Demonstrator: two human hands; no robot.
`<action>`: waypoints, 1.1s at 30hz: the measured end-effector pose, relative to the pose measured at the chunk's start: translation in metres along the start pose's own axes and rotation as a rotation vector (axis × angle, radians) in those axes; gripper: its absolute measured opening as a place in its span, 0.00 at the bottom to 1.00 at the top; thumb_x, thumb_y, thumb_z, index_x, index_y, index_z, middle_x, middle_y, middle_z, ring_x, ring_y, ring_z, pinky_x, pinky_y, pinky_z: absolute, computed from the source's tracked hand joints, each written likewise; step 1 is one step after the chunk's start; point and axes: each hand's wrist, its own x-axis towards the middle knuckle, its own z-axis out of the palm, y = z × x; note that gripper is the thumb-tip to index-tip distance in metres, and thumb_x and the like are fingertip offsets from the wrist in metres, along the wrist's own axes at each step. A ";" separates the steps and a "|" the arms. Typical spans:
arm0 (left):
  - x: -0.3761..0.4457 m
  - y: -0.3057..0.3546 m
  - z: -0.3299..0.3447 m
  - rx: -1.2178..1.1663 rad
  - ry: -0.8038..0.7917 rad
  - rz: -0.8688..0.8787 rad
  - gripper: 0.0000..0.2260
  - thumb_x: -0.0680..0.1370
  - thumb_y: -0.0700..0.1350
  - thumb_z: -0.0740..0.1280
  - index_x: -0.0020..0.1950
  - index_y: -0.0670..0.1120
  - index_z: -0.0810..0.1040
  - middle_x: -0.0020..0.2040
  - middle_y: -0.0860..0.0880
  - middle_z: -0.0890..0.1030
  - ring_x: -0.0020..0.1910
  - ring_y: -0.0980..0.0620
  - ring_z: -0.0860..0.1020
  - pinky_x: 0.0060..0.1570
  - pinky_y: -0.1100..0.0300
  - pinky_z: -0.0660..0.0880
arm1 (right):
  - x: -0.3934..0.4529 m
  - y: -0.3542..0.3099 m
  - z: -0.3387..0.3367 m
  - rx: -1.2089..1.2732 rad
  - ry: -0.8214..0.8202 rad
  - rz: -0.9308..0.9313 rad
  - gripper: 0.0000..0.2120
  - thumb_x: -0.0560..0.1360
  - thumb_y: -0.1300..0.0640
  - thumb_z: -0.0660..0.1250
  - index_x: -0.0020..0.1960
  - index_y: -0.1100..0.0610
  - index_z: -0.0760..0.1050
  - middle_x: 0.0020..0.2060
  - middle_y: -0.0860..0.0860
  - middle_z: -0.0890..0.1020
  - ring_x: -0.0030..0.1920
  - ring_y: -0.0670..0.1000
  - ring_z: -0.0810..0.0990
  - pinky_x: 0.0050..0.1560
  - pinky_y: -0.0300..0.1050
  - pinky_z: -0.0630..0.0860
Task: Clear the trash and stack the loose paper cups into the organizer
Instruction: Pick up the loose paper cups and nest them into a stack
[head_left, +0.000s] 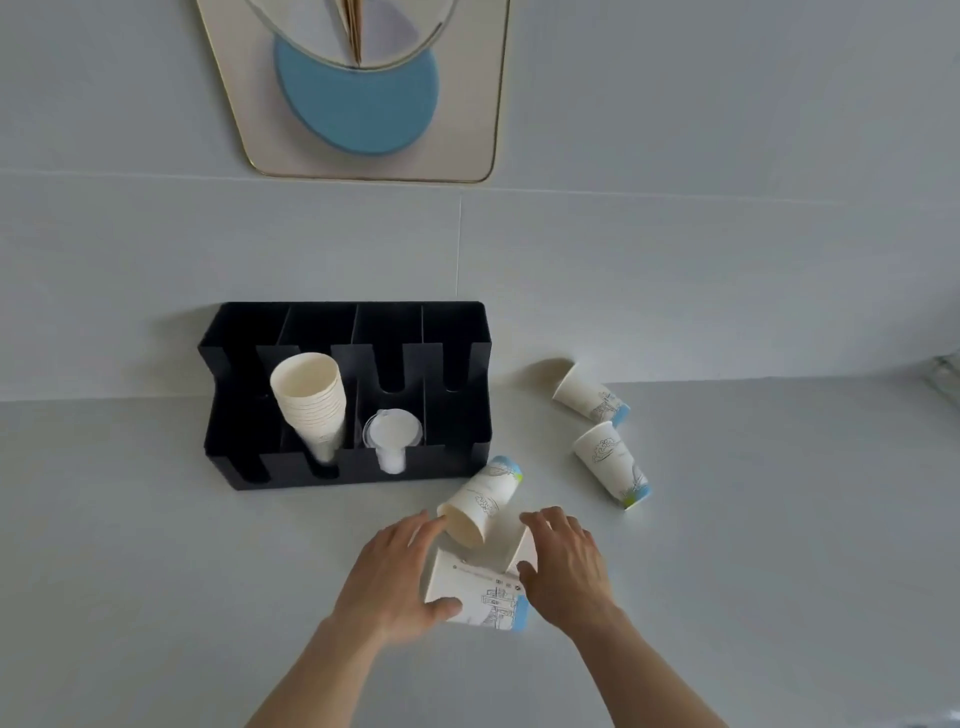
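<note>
A black organizer (447, 462) stands against the wall. A stack of white paper cups (310, 400) leans in its second slot and clear plastic lids (392, 434) fill the third. A printed paper cup (475, 595) lies on its side on the counter; my left hand (392, 577) has its thumb on the cup's near side, and my right hand (563, 566) presses its base end. Partly hidden under my right fingers is what looks like another cup (517, 543). A third cup (480, 501) lies just beyond, touching my left fingertips. Two more loose cups (592, 400) (613, 465) lie to the right.
The grey counter (156, 545) runs up to a pale tiled wall. A framed decoration (363, 98) hangs above the organizer. A glassy object (943, 374) shows at the far right edge. The organizer's first and fourth slots hold nothing.
</note>
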 end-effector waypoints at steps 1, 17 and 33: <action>0.003 0.002 0.003 0.002 -0.019 0.001 0.47 0.69 0.66 0.72 0.83 0.58 0.52 0.83 0.55 0.55 0.81 0.51 0.57 0.79 0.54 0.57 | 0.003 0.007 0.002 0.003 -0.013 0.004 0.29 0.77 0.51 0.68 0.76 0.48 0.64 0.71 0.49 0.70 0.68 0.53 0.71 0.68 0.45 0.68; 0.007 -0.020 0.028 -0.117 -0.123 0.005 0.35 0.64 0.55 0.77 0.68 0.60 0.66 0.62 0.60 0.71 0.63 0.55 0.72 0.61 0.61 0.70 | 0.017 0.010 0.034 0.026 -0.160 0.051 0.42 0.74 0.47 0.73 0.79 0.50 0.52 0.64 0.51 0.70 0.61 0.55 0.74 0.60 0.49 0.73; -0.021 -0.066 -0.021 -0.334 0.228 0.049 0.48 0.63 0.60 0.76 0.79 0.63 0.57 0.68 0.61 0.62 0.65 0.59 0.70 0.61 0.61 0.75 | 0.010 -0.054 0.036 0.235 -0.035 0.038 0.43 0.66 0.40 0.73 0.76 0.50 0.61 0.60 0.48 0.70 0.55 0.54 0.78 0.51 0.47 0.77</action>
